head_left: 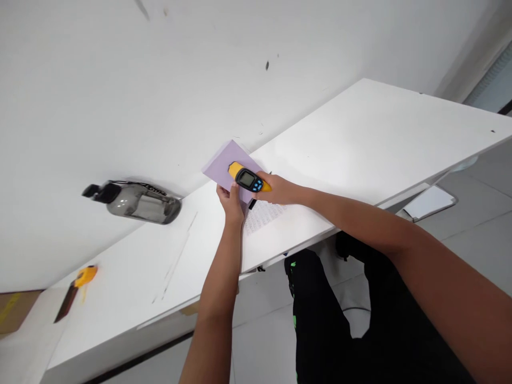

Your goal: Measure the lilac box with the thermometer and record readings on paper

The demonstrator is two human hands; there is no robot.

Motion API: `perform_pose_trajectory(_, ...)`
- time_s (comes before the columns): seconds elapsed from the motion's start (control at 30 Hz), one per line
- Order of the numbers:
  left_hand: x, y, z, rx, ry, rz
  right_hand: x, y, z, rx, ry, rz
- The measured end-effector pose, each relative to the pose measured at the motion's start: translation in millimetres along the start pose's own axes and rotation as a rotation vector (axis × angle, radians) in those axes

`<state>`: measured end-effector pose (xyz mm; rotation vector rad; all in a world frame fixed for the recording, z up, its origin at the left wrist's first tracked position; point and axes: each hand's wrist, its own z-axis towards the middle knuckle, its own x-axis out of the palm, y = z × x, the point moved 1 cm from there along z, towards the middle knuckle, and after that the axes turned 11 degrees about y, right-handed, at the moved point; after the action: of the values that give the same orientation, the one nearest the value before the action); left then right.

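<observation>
My right hand is wrapped round the grip of a yellow and black infrared thermometer, its small screen and blue buttons facing up. The thermometer's nose lies over a purple card or thin booklet, which my left hand grips at its near edge, thumb on top. Whether the nose touches the purple surface I cannot tell. Under my hands, on the white table, is a sheet of paper with rows of writing. A short black object, perhaps a pen end, shows between the hands.
A grey see-through bottle with a black cap stands against the wall, left of my hands. Farther left lies an orange-handled tool with a dark, flat blade. A cardboard box sits at the far left. The white table runs along the wall.
</observation>
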<state>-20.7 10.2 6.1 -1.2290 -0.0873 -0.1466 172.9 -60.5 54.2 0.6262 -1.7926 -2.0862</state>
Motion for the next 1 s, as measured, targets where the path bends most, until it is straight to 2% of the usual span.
perform_pose_trajectory(0.3,3,0,-4,0.001,-0.057,0.034,2,-10,6,0.018,-0.053,0.04)
perform_pose_trajectory(0.53,4,10,-1,0.003,-0.034,-0.02,-2,-19,6,-0.009,-0.044,0.073)
perform_pose_trajectory(0.73,9,11,0,0.009,-0.024,-0.125,-3,-16,4,0.013,-0.021,0.053)
perform_pose_trajectory(1.0,9,14,1,0.043,-0.065,-0.1,-1,-8,4,0.017,-0.013,0.076)
